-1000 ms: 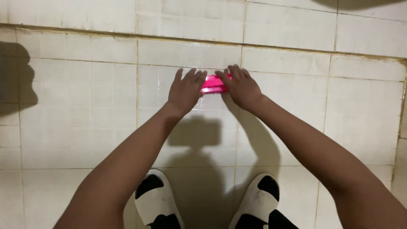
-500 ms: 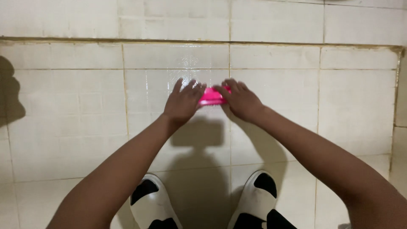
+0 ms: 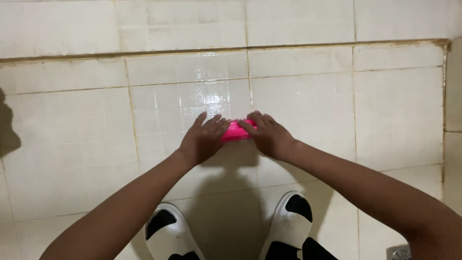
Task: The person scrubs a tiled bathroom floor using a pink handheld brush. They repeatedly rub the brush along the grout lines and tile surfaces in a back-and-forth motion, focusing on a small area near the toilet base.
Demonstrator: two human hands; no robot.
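Both hands press down on a small bright pink plastic brush (image 3: 236,131) that lies on the floor of pale cream square tiles (image 3: 308,101). The left hand (image 3: 203,139) sits on the left end of the brush, with its fingers spread flat over the top. The right hand (image 3: 267,135) sits on the right end, with its fingers curled over the top edge. Neither hand is a fist; each one pushes down on its own end. Two hands on one small thing likely means a hard push, so it stays flat on the tiles.

The brush lies flat. Its long side runs from left to right, and one end points to each side. Only the middle part shows between the hands, so I cannot tell which end is which.

The tiles just past the brush, on the far side, look wet and shiny. Near the person are two white and black slippers (image 3: 168,236), one on each side. A metal drain (image 3: 399,251) peeks in at the near right corner.
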